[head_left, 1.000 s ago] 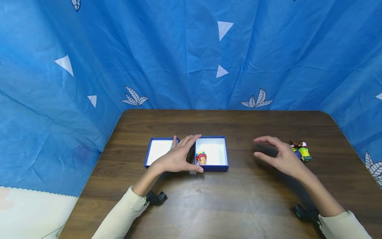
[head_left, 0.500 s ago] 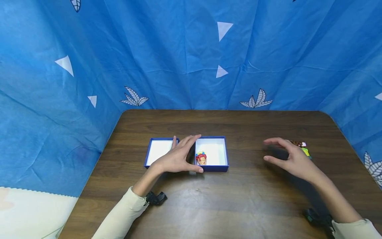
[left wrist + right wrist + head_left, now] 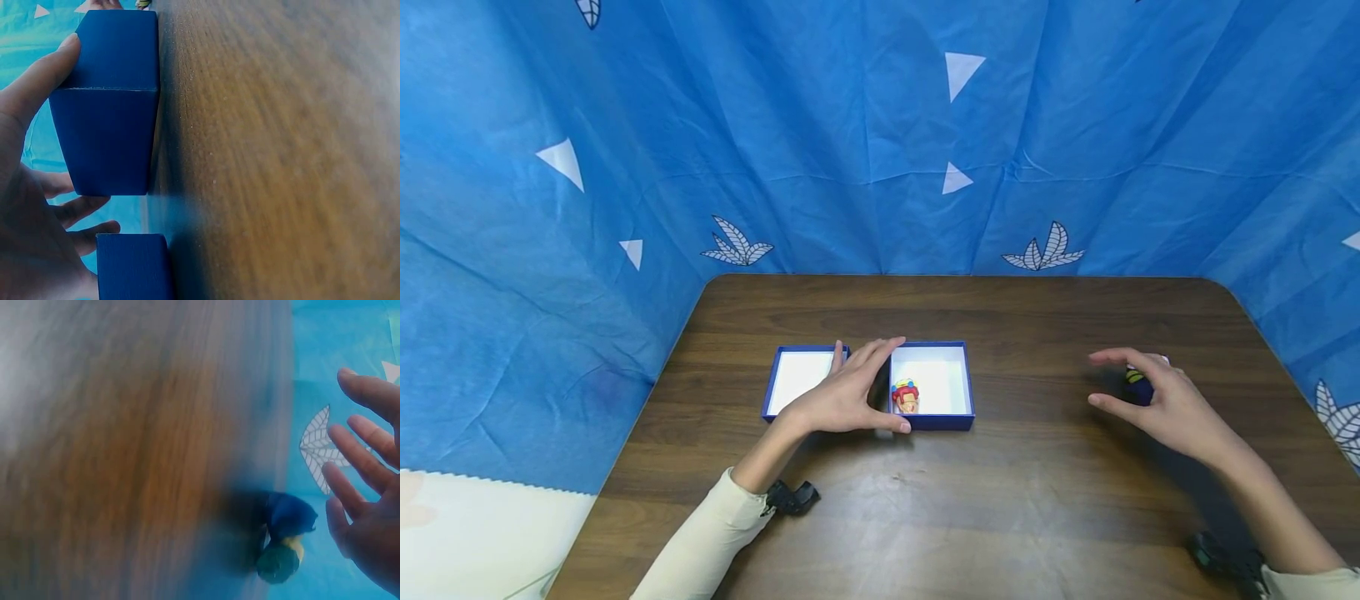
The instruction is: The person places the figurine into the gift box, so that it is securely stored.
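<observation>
A blue-rimmed open box [image 3: 951, 422] with a white inside stands mid-table. In its near left corner lies a small toy figure [image 3: 906, 396] in red, yellow and blue. My left hand [image 3: 842, 402] holds this box, its thumb on the near wall and its fingers at the far side. Over on the right, my right hand [image 3: 1172, 412] hovers with fingers spread and nothing in them. Partly hidden behind it is another toy figure [image 3: 1138, 386], dark blue and yellow; the right wrist view shows this figure [image 3: 289, 519] blurred, with green, apart from the fingers.
A shallower white-lined box part [image 3: 770, 387] with a blue rim, maybe the lid, lies left of the box, partly under my left hand. The wooden table [image 3: 925, 517] ends at a blue cloth [image 3: 865, 125] hung behind it.
My right hand has moved right, over the toy figure, covering more of it. The left hand, the box and the red figure have stayed where they were.
</observation>
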`<action>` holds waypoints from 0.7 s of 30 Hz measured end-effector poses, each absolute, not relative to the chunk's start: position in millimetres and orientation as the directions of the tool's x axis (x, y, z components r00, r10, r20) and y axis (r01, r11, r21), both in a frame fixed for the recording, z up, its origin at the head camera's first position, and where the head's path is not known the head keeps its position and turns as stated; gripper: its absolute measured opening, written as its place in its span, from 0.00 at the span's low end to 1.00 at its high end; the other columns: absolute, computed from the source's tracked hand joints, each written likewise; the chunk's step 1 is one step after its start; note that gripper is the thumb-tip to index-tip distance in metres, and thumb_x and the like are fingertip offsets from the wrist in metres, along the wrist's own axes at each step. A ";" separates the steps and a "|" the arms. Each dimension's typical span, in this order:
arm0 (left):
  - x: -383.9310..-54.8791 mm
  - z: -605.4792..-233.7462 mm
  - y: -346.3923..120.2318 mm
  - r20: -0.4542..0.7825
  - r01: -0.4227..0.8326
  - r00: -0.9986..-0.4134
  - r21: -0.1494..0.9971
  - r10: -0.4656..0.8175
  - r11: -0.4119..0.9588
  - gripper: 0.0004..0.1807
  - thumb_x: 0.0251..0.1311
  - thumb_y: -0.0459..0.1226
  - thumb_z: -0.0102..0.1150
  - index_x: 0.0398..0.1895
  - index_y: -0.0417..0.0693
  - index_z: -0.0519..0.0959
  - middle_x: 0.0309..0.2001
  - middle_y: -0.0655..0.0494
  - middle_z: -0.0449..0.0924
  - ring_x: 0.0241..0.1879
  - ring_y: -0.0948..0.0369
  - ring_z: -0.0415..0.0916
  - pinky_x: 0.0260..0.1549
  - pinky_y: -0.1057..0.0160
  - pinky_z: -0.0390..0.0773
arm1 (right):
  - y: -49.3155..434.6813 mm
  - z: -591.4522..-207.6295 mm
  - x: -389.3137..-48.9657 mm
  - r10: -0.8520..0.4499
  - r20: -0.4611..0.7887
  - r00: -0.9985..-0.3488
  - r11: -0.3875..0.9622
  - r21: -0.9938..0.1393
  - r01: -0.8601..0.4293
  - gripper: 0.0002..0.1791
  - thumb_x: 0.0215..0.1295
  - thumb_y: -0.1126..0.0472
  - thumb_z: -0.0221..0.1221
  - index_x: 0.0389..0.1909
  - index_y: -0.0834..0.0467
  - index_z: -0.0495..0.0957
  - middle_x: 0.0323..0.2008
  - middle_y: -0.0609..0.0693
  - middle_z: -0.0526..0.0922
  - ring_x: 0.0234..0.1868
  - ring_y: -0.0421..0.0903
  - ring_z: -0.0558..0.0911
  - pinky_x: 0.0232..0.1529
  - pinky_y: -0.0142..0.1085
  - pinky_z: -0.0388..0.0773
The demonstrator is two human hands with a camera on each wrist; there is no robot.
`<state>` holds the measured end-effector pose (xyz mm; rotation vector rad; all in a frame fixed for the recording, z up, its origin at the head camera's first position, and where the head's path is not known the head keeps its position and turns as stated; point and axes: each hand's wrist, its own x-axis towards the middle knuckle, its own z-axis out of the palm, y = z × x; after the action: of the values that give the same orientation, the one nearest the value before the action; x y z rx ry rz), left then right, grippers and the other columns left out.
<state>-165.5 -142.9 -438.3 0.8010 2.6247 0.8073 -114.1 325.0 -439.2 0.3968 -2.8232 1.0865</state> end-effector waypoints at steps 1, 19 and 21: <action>-165.6 -438.5 -142.9 -0.099 0.426 -0.806 0.587 0.583 0.688 0.70 0.51 0.67 0.79 0.90 0.64 0.45 0.87 0.51 0.54 0.87 0.48 0.53 0.80 0.24 0.23 | 327.4 -439.3 -113.9 -0.212 0.183 -0.960 0.714 -0.642 -0.280 0.30 0.65 0.58 0.76 0.67 0.52 0.79 0.64 0.59 0.84 0.68 0.61 0.71 0.61 0.73 0.57; -166.1 -439.0 -142.8 -0.100 0.428 -0.805 0.583 0.584 0.690 0.70 0.51 0.67 0.79 0.90 0.64 0.45 0.87 0.51 0.54 0.87 0.48 0.52 0.80 0.24 0.23 | 366.6 -449.5 -121.3 -0.224 0.186 -0.957 0.785 -0.547 -0.290 0.32 0.59 0.61 0.79 0.64 0.58 0.80 0.63 0.68 0.80 0.58 0.70 0.63 0.47 0.65 0.52; -166.1 -439.1 -143.1 -0.100 0.426 -0.806 0.584 0.583 0.690 0.70 0.51 0.68 0.78 0.90 0.64 0.45 0.87 0.51 0.54 0.87 0.48 0.52 0.80 0.24 0.23 | 369.5 -450.7 -120.9 -0.220 0.181 -0.959 0.792 -0.540 -0.284 0.32 0.59 0.61 0.79 0.64 0.57 0.80 0.63 0.68 0.79 0.57 0.69 0.63 0.46 0.64 0.51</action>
<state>-166.1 -143.1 -439.1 0.8021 2.6248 0.8051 -120.9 369.5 -450.7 0.4047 -2.8700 0.8919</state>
